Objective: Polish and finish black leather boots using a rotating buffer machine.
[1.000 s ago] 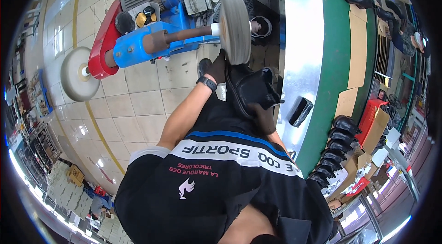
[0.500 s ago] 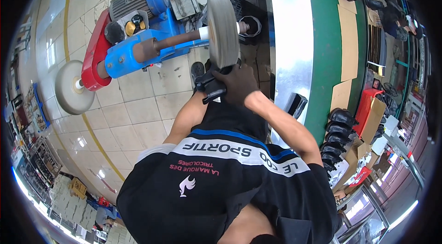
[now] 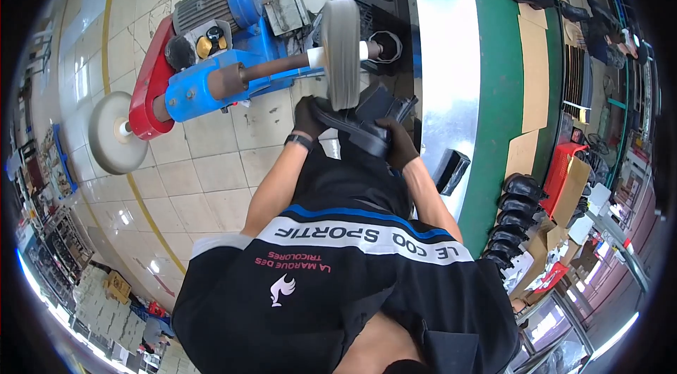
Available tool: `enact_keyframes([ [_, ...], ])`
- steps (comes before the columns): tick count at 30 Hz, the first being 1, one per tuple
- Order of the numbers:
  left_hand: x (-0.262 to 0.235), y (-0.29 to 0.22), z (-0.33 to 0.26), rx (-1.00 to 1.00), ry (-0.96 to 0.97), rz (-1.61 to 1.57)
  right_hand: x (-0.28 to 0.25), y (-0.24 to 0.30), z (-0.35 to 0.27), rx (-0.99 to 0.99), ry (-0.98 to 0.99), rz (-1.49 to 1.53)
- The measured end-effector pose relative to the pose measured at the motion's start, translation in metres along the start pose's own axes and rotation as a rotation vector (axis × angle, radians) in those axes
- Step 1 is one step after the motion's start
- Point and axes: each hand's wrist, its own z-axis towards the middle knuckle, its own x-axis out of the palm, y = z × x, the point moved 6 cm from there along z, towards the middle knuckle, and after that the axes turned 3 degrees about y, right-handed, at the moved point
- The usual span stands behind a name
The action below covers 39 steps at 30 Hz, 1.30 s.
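Note:
A black leather boot (image 3: 356, 133) is held sideways at the near edge of a grey buffing wheel (image 3: 342, 56), whose rim looks smeared by spinning. My left hand (image 3: 307, 117), in a dark glove, closes round the toe end. At the other end, my gloved right hand (image 3: 400, 144) grips the heel, and the boot's shaft points away to the right. The wheel's lower rim overlaps the boot in the picture; whether they touch I cannot tell.
The wheel's brown shaft (image 3: 275, 67) runs left to a blue motor machine (image 3: 211, 85) with a red belt guard (image 3: 149, 85). A second pale wheel (image 3: 116, 133) sits at its far end. On my right, a metal-edged green bench (image 3: 499, 70) carries several black boots (image 3: 518, 212).
The boot has turned from end-on to lying crosswise under the wheel. My left hand has come into sight at the toe, and my right hand has shifted right and nearer to me.

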Motion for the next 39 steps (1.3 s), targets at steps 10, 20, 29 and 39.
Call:
enact_keyframes([
  [10,-0.123,-0.033,-0.049,-0.015,-0.855,0.341,0.020,-0.034,0.015,0.129,0.333,0.230],
  [20,-0.119,-0.186,-0.004,0.709,-0.539,0.401,0.065,-0.029,-0.022,-0.721,0.197,-0.926],
  [29,-0.062,-0.247,-0.069,1.371,0.303,0.420,0.053,0.005,-0.028,-1.100,0.227,-1.143],
  [39,-0.055,-0.041,-0.054,-0.232,-0.385,-0.509,0.049,-0.037,-0.030,-0.004,0.311,0.296],
])
